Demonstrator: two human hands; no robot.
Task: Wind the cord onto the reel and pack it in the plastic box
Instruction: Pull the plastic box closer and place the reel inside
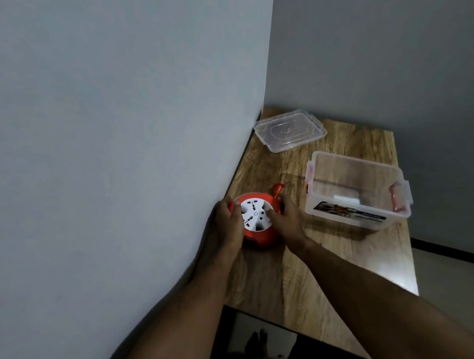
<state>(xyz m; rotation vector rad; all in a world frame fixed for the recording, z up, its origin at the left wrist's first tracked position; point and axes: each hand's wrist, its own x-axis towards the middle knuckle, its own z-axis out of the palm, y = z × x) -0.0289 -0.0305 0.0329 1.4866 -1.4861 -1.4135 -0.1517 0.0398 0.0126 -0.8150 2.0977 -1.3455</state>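
Note:
An orange cord reel [259, 237] with a white socket face [254, 216] sits on the wooden table [315, 271] close to the wall. My left hand [226, 225] grips its left side. My right hand [284, 218] holds its right side, fingers curled over the rim and onto the socket face. An orange plug [278, 189] sticks out at the reel's far right. The clear plastic box [353, 192] stands open and uncovered to the right of the reel, with red latches and a printed label on its front.
The box's clear lid [289, 129] lies flat at the table's far corner. Grey walls close in on the left and behind. The table's near and right edges drop to a pale floor. My feet show below the near edge.

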